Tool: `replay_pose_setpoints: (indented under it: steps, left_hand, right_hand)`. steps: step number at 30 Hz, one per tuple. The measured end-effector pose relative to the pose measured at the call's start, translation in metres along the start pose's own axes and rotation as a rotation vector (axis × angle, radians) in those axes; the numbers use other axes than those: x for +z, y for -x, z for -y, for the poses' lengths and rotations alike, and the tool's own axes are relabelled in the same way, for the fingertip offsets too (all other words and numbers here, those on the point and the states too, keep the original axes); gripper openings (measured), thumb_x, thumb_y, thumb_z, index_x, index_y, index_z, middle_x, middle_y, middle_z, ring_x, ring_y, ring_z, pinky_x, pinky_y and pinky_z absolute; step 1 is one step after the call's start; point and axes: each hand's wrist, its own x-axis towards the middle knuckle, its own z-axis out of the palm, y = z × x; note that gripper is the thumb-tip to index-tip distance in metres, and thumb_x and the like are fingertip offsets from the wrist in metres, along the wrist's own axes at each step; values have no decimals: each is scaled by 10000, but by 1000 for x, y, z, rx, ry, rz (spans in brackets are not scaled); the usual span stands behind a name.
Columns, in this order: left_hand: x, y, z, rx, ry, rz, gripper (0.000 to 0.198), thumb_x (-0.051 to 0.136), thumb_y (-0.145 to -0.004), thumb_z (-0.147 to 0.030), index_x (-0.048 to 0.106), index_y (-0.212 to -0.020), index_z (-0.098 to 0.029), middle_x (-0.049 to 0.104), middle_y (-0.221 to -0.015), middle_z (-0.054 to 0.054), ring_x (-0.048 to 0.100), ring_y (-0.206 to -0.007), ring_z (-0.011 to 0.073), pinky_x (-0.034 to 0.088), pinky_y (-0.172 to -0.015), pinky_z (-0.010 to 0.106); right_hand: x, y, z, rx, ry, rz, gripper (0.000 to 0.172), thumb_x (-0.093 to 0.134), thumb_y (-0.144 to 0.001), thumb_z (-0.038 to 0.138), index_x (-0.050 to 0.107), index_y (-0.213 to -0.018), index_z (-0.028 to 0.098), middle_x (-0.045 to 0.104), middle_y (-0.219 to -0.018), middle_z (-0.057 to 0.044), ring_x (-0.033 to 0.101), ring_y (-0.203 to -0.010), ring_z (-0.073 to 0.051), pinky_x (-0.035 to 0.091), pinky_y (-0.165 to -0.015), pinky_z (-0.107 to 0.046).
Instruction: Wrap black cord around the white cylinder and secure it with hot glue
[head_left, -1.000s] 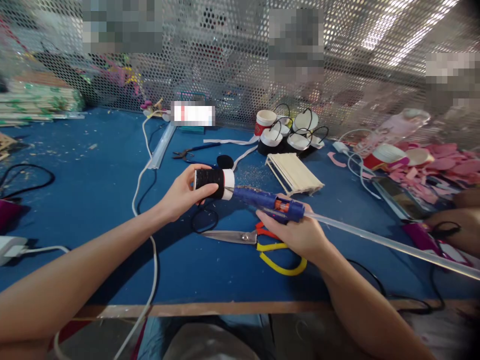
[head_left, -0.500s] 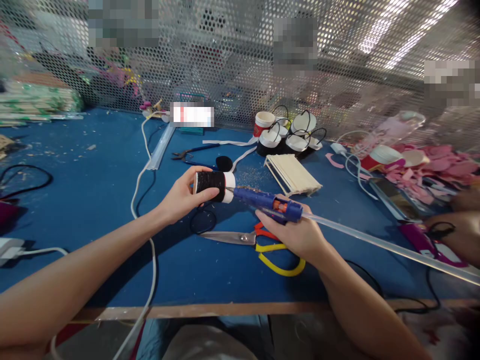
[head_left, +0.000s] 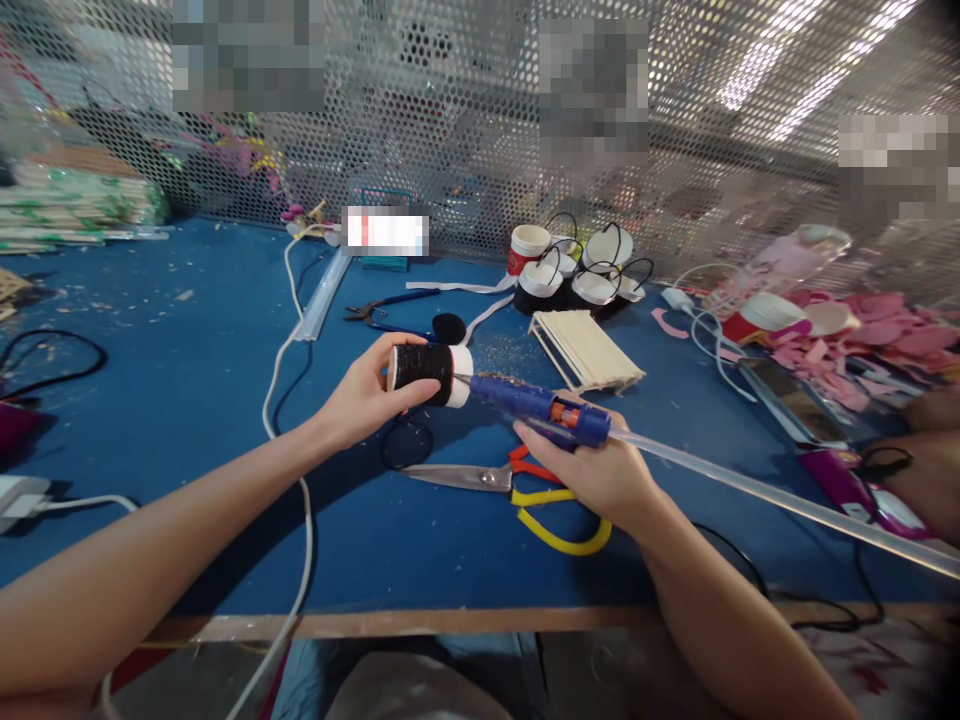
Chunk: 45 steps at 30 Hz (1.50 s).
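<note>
Blue worktop (head_left: 217,545), head view: backed by a grey perforated metal screen (head_left: 465,120).
Left hand (head_left: 369,387): thumb and fingers pinching a black-wound white-banded cylinder (head_left: 424,362), held sideways above the worktop, presumably to bare its black-white border.
Right hand (head_left: 600,465): fingers curled round a blue plastic glue gun (head_left: 517,398), apparently to steady its tip at that border.

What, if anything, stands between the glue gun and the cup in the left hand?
Nothing visible: the glue gun has its tip right at the cup. The scissors lie on the near side, out of the way.
</note>
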Motion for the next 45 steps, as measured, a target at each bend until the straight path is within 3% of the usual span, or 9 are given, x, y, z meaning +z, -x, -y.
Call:
replay_pose_setpoints:
  steps: [16,27,41,45]
  left_hand:
    - [0,5,-1,142,-131,41,532,700,-686,-313,445,-1141,-208,571,-1022,58,597,-816,172,501,-670,267]
    - [-4,5,5,315,-327,45,559,704,-685,-286,449,-1178,-217,540,-1187,89,516,-1091,259,422,-918,388]
    - [-5,3,0,539,-398,137,543,698,-688,-220,463,-1178,-219,523,-1161,109,506,-1080,244,414,-933,398]
    - [-6,3,2,529,-397,141,544,701,-686,-226,463,-1176,-219,516,-1170,112,500,-1091,248,419,-926,390]
  right_hand:
    - [-1,-1,-7,-28,11,-41,207,623,-724,405,566,-734,206,598,-615,20,540,-528,-122,456,-493,-246]
    - [-2,-2,-6,-13,-7,-72,228,620,-717,422,567,-744,202,601,-614,14,564,-548,-137,471,-512,-259]
    - [-6,-5,1,16,-13,-25,206,623,-720,390,567,-738,192,625,-636,-2,586,-572,-148,481,-543,-264]
    - [-6,-5,1,17,-12,-38,207,625,-718,391,565,-741,194,624,-642,3,578,-566,-141,478,-550,-265]
